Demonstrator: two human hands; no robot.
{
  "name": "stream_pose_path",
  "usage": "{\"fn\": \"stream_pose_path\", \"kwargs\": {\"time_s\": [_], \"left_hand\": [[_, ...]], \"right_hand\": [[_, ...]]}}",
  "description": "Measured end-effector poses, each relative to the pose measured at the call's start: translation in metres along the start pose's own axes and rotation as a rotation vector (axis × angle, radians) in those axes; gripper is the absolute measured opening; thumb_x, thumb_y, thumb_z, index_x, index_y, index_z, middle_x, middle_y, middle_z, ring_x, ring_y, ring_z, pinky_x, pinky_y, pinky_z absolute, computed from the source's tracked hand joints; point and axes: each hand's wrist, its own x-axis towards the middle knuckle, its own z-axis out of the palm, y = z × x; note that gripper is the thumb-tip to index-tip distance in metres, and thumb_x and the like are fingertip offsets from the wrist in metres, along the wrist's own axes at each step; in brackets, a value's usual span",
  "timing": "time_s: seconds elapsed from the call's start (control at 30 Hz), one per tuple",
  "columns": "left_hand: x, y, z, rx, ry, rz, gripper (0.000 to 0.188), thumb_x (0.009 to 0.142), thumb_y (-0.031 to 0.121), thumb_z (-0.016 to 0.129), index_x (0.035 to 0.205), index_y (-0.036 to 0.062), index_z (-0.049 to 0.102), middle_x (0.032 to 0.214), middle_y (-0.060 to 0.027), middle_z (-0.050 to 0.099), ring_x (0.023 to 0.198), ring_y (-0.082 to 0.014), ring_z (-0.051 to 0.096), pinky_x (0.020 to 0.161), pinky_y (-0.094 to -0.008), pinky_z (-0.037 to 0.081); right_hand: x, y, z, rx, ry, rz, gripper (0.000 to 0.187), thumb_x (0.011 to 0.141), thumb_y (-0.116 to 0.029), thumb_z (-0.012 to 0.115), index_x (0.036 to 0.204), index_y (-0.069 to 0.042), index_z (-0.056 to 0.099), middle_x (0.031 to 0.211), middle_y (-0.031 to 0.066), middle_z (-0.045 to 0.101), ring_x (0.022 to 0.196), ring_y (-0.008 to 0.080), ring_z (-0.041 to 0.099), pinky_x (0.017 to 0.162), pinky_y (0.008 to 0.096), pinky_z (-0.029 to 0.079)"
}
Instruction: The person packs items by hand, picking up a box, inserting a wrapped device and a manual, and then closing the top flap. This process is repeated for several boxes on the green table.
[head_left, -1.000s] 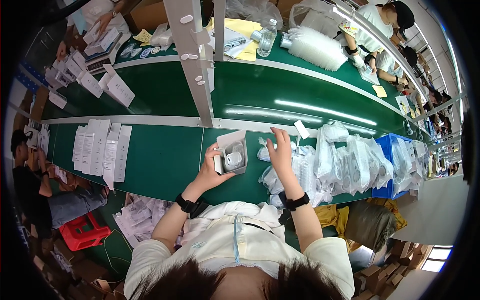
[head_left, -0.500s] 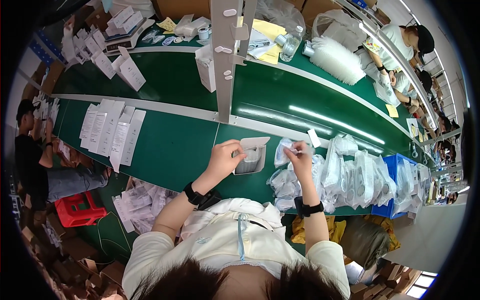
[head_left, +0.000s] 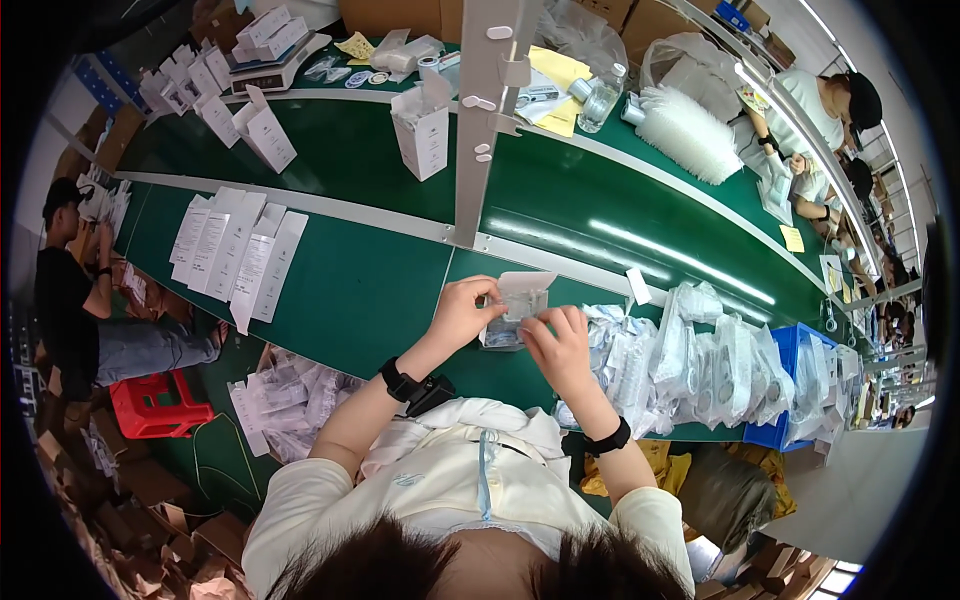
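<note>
While both hands are working over one small package at the near edge of the green bench, the lines below run from the person outward.

Left hand: the left hand [head_left: 462,312] is now closing its fingers on the left side of the small white tray [head_left: 512,312]; half a second ago it was only coming onto that tray.
Right hand: the right hand [head_left: 560,345] is now pinching the tray's right edge, fingers curled tight; a second ago it was reaching into the bags on the right.
Tray: it is being held just above the bench [head_left: 350,290], between the two hands, its flap standing up; what sits inside is too small to tell.
Meaning: the reach seems finished, and the piece fetched is likely being fitted into the tray.
Bag pile: clear plastic bags [head_left: 700,350] are lying just right of the hands, beside a blue bin [head_left: 790,350].
Leaflets: white sheets [head_left: 235,250] are lying fanned out to the left.
Farther: an open white carton [head_left: 425,135] is standing beyond the post [head_left: 480,120].
</note>
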Motion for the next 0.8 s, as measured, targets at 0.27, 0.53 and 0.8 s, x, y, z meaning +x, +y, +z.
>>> {"fn": "stream_pose_path", "kwargs": {"time_s": [0.27, 0.53, 0.8], "left_hand": [[-0.019, -0.001, -0.001, -0.019, -0.125, 0.021, 0.023, 0.072, 0.005, 0.064, 0.093, 0.0036, 0.055, 0.108, -0.0119, 0.055, 0.100, -0.0242, 0.054, 0.086, -0.0301, 0.042], [-0.059, 0.012, -0.020, -0.002, 0.117, 0.066, 0.043, 0.076, 0.011, 0.062, 0.115, 0.0084, 0.041, 0.126, -0.0103, 0.042, 0.112, -0.0297, 0.045, 0.093, -0.0353, 0.036], [-0.174, -0.021, -0.181, -0.084, 0.701, -0.395, 0.016, 0.078, 0.003, 0.058, 0.094, 0.0020, 0.055, 0.093, -0.0057, 0.060, 0.085, -0.0131, 0.058, 0.073, -0.0262, 0.046]], "right_hand": [[-0.021, 0.014, 0.032, 0.438, 0.192, 0.125, 0.085, 0.051, -0.019, 0.080, 0.123, -0.006, 0.037, 0.125, 0.0175, 0.036, 0.113, 0.0315, 0.040, 0.098, 0.0400, 0.030], [-0.013, 0.085, 0.072, 0.959, 0.208, 0.540, 0.102, 0.055, -0.010, 0.078, 0.136, -0.003, 0.016, 0.132, 0.0161, 0.030, 0.117, 0.0269, 0.038, 0.099, 0.0374, 0.030], [0.144, 0.205, 0.083, 0.775, 0.896, 0.484, 0.089, 0.063, -0.002, 0.073, 0.134, -0.001, 0.019, 0.129, 0.0162, 0.034, 0.113, 0.0257, 0.041, 0.097, 0.0354, 0.034]]}}
